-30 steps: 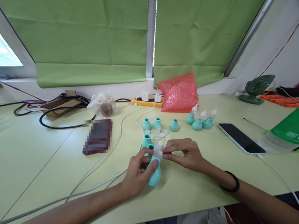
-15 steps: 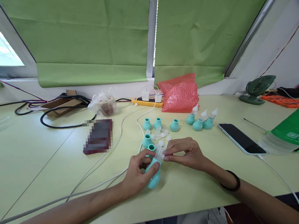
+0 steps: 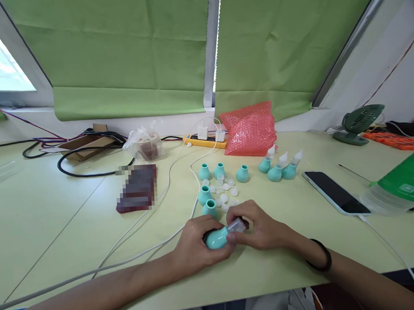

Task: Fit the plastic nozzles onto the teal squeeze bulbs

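Observation:
My left hand point(image 3: 194, 246) is wrapped round the teal bulb point(image 3: 216, 239) of a nasal aspirator, which lies tilted over to the right. Its clear nozzle point(image 3: 235, 226) points up and right, with the fingers of my right hand point(image 3: 257, 226) closed about it. Just beyond my hands stand loose teal bulbs with open necks, among them a near bulb point(image 3: 210, 209) and a bulb point(image 3: 242, 173) farther right. Small translucent white pieces point(image 3: 226, 187) lie scattered between them. Back right, three aspirators with nozzles fitted stand together, one of them a front aspirator point(image 3: 275, 172).
A white cable point(image 3: 156, 244) runs across the table on the left, near a dark red phone point(image 3: 137, 188). On the right are a white phone point(image 3: 334, 192), a large bottle point(image 3: 399, 182) and a green fan point(image 3: 358, 124). Red bubble wrap point(image 3: 251, 134) lies behind.
The aspirator has tipped from nearly upright towards the right. My right hand has moved nearer to me and now closes round the nozzle.

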Demonstrator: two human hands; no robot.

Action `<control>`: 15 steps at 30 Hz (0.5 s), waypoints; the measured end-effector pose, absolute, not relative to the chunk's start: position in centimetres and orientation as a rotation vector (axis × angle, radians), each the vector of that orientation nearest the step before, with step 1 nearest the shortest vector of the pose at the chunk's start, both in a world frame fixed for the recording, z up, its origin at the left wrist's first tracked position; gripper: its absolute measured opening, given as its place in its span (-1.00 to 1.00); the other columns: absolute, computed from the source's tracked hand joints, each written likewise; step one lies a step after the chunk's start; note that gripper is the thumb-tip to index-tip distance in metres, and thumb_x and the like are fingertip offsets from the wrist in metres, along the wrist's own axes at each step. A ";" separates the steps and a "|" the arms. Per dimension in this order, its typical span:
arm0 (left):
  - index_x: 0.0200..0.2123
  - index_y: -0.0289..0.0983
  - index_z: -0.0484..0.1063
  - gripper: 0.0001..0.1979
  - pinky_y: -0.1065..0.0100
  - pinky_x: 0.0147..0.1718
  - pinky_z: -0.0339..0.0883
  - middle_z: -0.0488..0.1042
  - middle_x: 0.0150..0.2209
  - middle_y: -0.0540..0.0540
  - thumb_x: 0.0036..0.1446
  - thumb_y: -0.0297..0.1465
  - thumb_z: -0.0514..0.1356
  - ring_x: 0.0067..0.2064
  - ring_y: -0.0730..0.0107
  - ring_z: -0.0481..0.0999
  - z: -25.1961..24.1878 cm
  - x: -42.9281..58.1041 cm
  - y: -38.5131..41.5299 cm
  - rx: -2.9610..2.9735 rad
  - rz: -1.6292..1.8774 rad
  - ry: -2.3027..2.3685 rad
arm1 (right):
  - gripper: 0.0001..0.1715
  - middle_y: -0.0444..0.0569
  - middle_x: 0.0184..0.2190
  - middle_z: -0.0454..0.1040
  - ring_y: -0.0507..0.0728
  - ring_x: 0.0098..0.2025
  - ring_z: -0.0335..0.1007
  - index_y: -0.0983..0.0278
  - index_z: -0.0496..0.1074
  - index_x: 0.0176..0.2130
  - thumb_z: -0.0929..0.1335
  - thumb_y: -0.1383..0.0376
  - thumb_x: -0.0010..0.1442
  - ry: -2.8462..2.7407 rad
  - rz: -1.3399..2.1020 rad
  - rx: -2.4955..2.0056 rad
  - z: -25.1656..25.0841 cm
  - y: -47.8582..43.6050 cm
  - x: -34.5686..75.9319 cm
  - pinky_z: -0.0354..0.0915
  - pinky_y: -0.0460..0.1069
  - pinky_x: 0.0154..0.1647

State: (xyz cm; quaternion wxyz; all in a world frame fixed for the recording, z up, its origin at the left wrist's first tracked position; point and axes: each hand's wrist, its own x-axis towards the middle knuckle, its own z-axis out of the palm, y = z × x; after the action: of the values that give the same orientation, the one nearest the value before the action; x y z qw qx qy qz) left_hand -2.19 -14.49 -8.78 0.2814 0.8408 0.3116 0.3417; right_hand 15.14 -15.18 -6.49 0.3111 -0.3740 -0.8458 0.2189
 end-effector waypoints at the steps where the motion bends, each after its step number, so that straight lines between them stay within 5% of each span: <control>1: -0.51 -0.35 0.39 -0.84 0.45 -0.54 0.19 0.35 -0.56 -0.05 -0.14 -0.35 0.16 -0.52 0.45 0.32 -8.9 -2.2 -14.5 2.313 0.916 0.808 | -0.72 -0.19 -0.65 0.19 -0.07 -0.60 0.06 0.31 0.23 -0.53 0.28 0.14 0.01 -2.313 0.500 -0.990 -6.5 -15.4 15.0 0.08 -0.16 -0.56; 7: -0.42 -0.35 0.35 -0.82 0.45 -0.48 0.21 0.33 -0.49 -0.07 0.03 -0.32 0.08 -0.44 0.42 0.32 -9.0 -2.4 -14.2 2.515 0.860 0.560 | -0.61 -0.21 -0.73 0.02 -0.07 -0.66 -0.07 0.30 0.09 -0.66 0.09 0.28 0.15 -2.414 0.245 -0.928 -7.0 -15.7 14.8 -0.03 -0.13 -0.58; 15: -0.32 -0.40 0.31 -0.84 0.41 -0.34 0.24 0.34 -0.39 -0.15 0.10 -0.42 0.02 -0.33 0.37 0.30 -8.6 -2.8 -14.3 2.560 0.857 0.349 | -0.55 -0.21 -0.72 -0.03 -0.08 -0.65 -0.13 0.30 0.02 -0.68 0.08 0.18 0.16 -2.164 0.879 -0.964 -7.2 -15.3 14.8 -0.03 -0.15 -0.61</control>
State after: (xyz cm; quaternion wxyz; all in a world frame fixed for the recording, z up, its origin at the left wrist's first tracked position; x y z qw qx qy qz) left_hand -2.80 -14.34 -8.58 0.2082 0.9198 0.1254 0.3079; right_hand 14.84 -15.32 -7.23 0.3025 -0.3636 -0.8164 0.3315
